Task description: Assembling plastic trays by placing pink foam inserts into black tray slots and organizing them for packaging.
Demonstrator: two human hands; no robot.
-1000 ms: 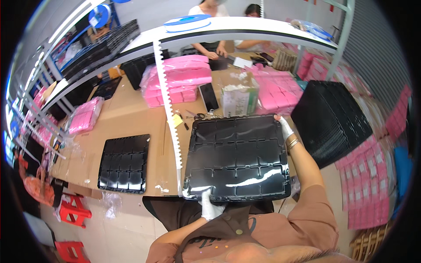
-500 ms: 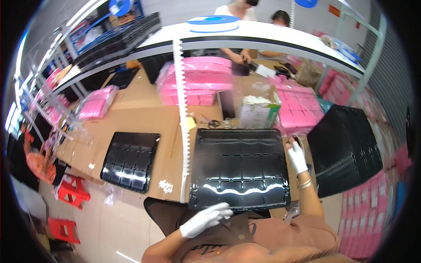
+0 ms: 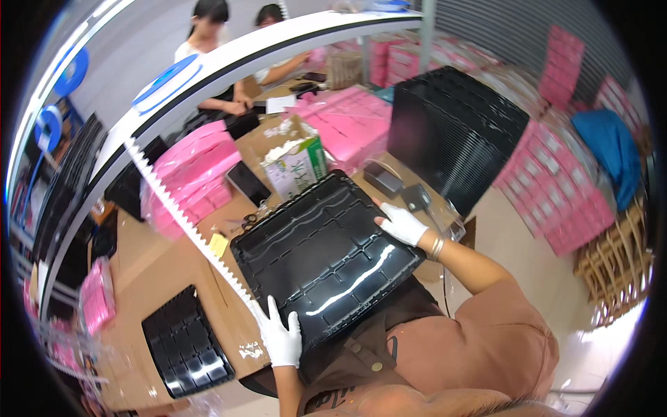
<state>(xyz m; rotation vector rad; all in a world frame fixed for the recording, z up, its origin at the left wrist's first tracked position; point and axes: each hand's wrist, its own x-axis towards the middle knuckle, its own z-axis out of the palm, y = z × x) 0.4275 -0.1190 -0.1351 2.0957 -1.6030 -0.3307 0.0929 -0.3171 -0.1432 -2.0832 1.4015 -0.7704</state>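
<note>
The left hand point(image 3: 279, 336), in a white glove, is closed on the near corner of a big black tray point(image 3: 325, 257). The fingers wrap over the edge and the thumb goes under, so the grip is tight. The right hand point(image 3: 401, 224), also in a white glove, holds the far side of the same tray. Its fingers lie flat on top of the rim and are only a little bent.

The tray hangs in the air between the two hands, just above the person's lap and in front of the brown table point(image 3: 163, 278). I think one hand is on each side because the tray is wide, thin and bendy, and it would flop if held by one corner.

The tray is turned at a slant. Its long side runs from the left hand up and away toward a white and green box point(image 3: 299, 167) beyond the right hand. The shiny side with the little hollows faces up, and a streak of light shows on it.

Left of the left hand, a smaller black tray point(image 3: 186, 340) lies flat on the table. Past the right hand stands a tall stack of black trays point(image 3: 455, 132). Pink packets point(image 3: 187, 174) sit in heaps further off, beyond the tray. Two other people point(image 3: 208, 42) work far away, behind a long white shelf point(image 3: 229, 76).
</note>
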